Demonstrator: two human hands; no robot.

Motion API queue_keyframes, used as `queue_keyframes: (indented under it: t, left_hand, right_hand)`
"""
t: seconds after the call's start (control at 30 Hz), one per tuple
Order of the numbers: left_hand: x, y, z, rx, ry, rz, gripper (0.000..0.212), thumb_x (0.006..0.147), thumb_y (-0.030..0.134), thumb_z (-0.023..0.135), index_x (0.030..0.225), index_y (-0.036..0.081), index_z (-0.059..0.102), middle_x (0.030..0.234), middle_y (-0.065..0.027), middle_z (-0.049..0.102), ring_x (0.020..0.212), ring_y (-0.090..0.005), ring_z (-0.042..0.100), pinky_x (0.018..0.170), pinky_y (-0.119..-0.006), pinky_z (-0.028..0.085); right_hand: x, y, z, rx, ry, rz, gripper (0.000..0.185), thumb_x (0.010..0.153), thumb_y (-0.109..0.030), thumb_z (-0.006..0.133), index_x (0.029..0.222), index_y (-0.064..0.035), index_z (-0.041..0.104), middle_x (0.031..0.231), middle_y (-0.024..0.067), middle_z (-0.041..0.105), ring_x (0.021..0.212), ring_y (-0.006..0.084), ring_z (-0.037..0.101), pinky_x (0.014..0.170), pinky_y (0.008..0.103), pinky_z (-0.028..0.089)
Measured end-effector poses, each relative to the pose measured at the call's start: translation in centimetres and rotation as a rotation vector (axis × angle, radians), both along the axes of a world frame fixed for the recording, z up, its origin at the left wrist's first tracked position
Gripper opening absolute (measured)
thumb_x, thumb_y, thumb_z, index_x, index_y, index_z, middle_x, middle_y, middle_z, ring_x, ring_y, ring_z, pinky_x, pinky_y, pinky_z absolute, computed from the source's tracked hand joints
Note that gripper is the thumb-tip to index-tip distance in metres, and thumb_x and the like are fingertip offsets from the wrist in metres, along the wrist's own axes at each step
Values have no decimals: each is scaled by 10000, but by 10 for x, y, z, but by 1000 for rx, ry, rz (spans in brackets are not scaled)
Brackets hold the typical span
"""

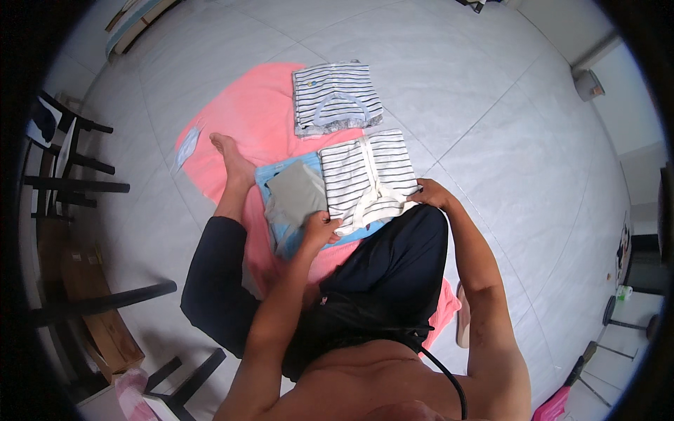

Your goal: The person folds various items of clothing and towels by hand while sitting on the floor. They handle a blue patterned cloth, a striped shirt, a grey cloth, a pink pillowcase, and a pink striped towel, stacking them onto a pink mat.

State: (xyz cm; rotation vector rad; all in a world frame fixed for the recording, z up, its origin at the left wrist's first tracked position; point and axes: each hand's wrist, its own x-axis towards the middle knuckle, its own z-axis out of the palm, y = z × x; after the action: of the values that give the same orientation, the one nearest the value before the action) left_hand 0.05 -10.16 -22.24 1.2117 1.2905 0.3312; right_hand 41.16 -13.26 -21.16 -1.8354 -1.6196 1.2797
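A folded white shirt with dark stripes (368, 173) lies over a blue garment (295, 242) near my knees. My left hand (322, 230) grips its lower left corner, and my right hand (432, 193) pinches its lower right edge. Beside the shirt on the left rests a folded grey-green cloth (298, 190), also on the blue garment. Farther out, a stack of folded striped clothes (337, 97), with a grey patterned piece beneath, sits at the edge of a pink blanket (247, 105).
A blue face mask (188, 148) lies on the blanket's left edge by my bare foot. Black-legged chairs (79, 184) and a cardboard box (95, 310) stand at left. A slipper (463, 318) is on the tiled floor beside my right arm.
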Motion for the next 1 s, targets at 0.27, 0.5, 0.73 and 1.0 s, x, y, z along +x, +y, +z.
queue_keyframes:
  t: [0.27,0.5,0.73,1.0]
  left_hand:
    - [41,49,86,1081,434,-248,441,901,346,758,1207,36,691,1255,-158,700,1159,-366,651,996,-461,504]
    - [87,97,54,1201,578,-448,740,920,509,714,1495,73,549,1628,-201,391,1533,-376,310,1252,-557,230]
    - [81,85,16,1097,729,-376,802,971,570,614,1592,101,419,1662,-213,333,1552,-398,263,1242,-616,199]
    - [66,94,20,1078,682,-436,827,958,576,626,1591,86,414,1659,-226,336,1548,-402,278,1236,-624,199]
  right_hand:
    - [-46,32,72,89,-351,-97,847,804,-375,841,1551,-178,491,1070,197,730,967,357,728,873,439,565]
    - [-75,64,54,385,-594,-140,865,914,-453,733,1626,-139,355,1668,182,325,1463,397,414,1176,476,395]
    - [-72,85,9,374,-744,201,809,1050,-599,448,1677,-145,215,1749,147,127,1597,345,173,1287,480,196]
    - [-81,92,27,313,-801,208,771,1030,-560,534,1644,-146,318,1715,161,252,1540,363,313,1239,480,308]
